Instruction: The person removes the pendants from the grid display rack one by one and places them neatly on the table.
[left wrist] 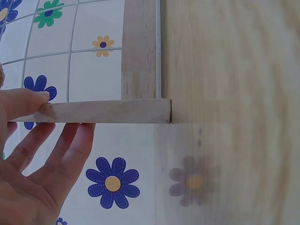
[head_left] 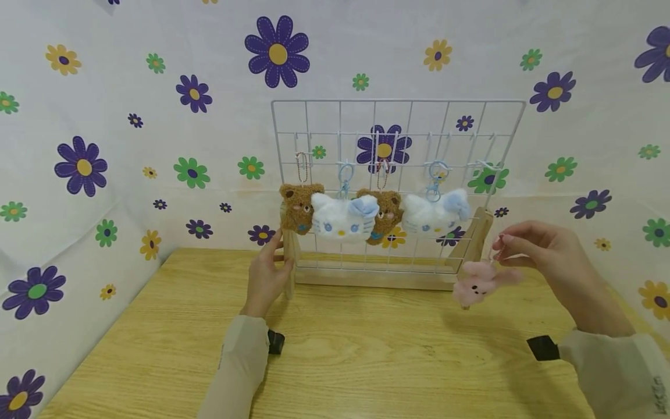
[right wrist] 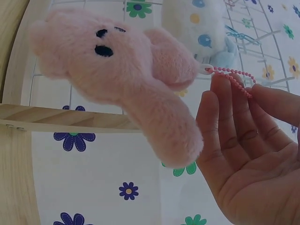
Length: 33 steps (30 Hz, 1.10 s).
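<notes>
My right hand (head_left: 555,262) pinches the pink bead chain (right wrist: 234,75) of a pink plush bunny keychain (head_left: 477,285), which dangles just right of a white wire grid rack (head_left: 398,101). With thumb on one side and fingers on the other, my left hand (head_left: 266,276) grips the rack's left wooden upright (left wrist: 108,112). Along the rack hang a brown bear plush (head_left: 299,203), a white cat plush with a blue bow (head_left: 340,224), another brown bear (head_left: 388,212) and another white cat (head_left: 431,215). In the right wrist view the bunny (right wrist: 108,56) hides part of the rack.
The rack's right wooden upright (head_left: 478,238) stands close to the bunny. Below it spreads a wood-grain table (head_left: 377,349). Several white hooks run along the grid, and one white hook (head_left: 484,165) at the right has no plush on it. A flower-patterned cloth (head_left: 131,221) surrounds the table.
</notes>
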Tool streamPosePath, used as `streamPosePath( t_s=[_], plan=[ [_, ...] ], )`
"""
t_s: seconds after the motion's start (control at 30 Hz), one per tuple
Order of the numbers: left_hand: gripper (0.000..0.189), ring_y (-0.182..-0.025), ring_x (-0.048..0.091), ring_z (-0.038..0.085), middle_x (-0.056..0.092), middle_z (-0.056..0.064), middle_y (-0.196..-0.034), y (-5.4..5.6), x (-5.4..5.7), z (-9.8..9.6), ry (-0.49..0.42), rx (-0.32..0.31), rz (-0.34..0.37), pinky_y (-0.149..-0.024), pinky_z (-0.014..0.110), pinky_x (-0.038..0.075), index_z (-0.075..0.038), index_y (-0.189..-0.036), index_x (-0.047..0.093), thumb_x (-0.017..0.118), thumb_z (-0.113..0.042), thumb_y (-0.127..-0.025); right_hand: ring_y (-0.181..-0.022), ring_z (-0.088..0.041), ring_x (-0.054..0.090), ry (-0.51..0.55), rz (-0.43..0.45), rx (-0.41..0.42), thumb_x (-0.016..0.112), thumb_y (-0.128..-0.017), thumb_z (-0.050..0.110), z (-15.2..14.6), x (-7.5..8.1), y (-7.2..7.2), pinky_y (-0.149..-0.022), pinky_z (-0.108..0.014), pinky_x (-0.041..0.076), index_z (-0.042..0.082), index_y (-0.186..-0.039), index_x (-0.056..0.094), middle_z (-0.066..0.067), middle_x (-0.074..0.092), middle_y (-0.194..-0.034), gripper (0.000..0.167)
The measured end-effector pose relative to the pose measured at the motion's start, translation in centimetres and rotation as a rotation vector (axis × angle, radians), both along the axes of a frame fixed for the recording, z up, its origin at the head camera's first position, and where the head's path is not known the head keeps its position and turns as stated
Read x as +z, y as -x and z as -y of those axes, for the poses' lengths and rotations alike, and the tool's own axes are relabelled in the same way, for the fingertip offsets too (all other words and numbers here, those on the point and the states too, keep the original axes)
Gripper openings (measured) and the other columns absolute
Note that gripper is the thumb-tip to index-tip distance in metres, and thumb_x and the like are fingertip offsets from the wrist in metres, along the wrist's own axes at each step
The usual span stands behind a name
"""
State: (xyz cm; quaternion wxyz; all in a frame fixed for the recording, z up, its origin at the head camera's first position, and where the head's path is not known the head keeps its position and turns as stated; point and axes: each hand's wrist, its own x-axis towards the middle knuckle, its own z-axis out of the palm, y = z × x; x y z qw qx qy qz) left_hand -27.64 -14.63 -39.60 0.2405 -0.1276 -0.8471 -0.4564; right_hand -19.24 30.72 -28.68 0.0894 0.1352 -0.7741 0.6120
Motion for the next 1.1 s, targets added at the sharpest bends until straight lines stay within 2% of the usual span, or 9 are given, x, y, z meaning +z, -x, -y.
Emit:
streamPosePath(
  t_s=[0.43, 0.63, 0.77, 1.0, 1.1],
  plan=[
    [0.068, -0.097, 0.069, 0.041, 0.061, 0.029, -0.130, 0.1, 0.0, 0.0, 0.000, -0.001, 0.013, -0.077, 0.049, 0.061, 0.004, -0.151, 0.042, 0.070, 0.009, -0.089, -0.083, -0.012, 0.071, 0.071, -0.009, 0.040, 0.057, -0.102, 0.000, -1.0, -1.1, -0.7, -0.075, -0.020, 0.059, 0.001, -0.103, 0.071, -0.003, 0.075, -0.092, 0.014],
    [0.069, -0.096, 0.070, 0.042, 0.061, 0.029, -0.129, 0.1, -0.1, 0.0, -0.011, -0.005, 0.003, -0.076, 0.049, 0.061, 0.003, -0.151, 0.042, 0.070, 0.010, -0.088, -0.084, -0.011, 0.070, 0.017, -0.007, 0.020, 0.054, -0.104, 0.001, -1.6, -1.5, -1.1, -0.076, -0.018, 0.057, 0.000, -0.104, 0.071, -0.001, 0.075, -0.094, 0.017],
    [0.069, -0.096, 0.069, 0.042, 0.061, 0.029, -0.130, 0.0, -0.1, 0.1, -0.011, -0.006, 0.005, -0.076, 0.049, 0.061, 0.003, -0.151, 0.042, 0.070, 0.009, -0.089, -0.085, -0.011, 0.071, 0.022, 0.008, 0.025, 0.055, -0.103, 0.000, -2.0, -2.0, -1.3, -0.075, -0.019, 0.058, 0.000, -0.104, 0.072, -0.001, 0.075, -0.094, 0.016],
    [0.069, -0.096, 0.070, 0.042, 0.061, 0.029, -0.129, 0.1, -0.2, 0.1, -0.016, -0.007, -0.005, -0.075, 0.049, 0.062, 0.003, -0.151, 0.043, 0.070, 0.010, -0.088, -0.085, -0.010, 0.070, 0.018, -0.015, 0.037, 0.051, -0.104, -0.002, -2.7, -2.8, -1.8, -0.076, -0.017, 0.057, 0.002, -0.105, 0.071, 0.000, 0.074, -0.096, 0.020],
    [0.069, -0.096, 0.070, 0.041, 0.062, 0.028, -0.129, 0.1, -0.1, 0.1, -0.015, 0.000, -0.003, -0.075, 0.049, 0.062, 0.003, -0.151, 0.043, 0.070, 0.010, -0.088, -0.086, -0.010, 0.070, -0.019, -0.022, 0.034, 0.050, -0.104, -0.003, -3.1, -3.0, -2.0, -0.077, -0.016, 0.056, 0.004, -0.106, 0.072, 0.000, 0.074, -0.097, 0.023]
  ],
)
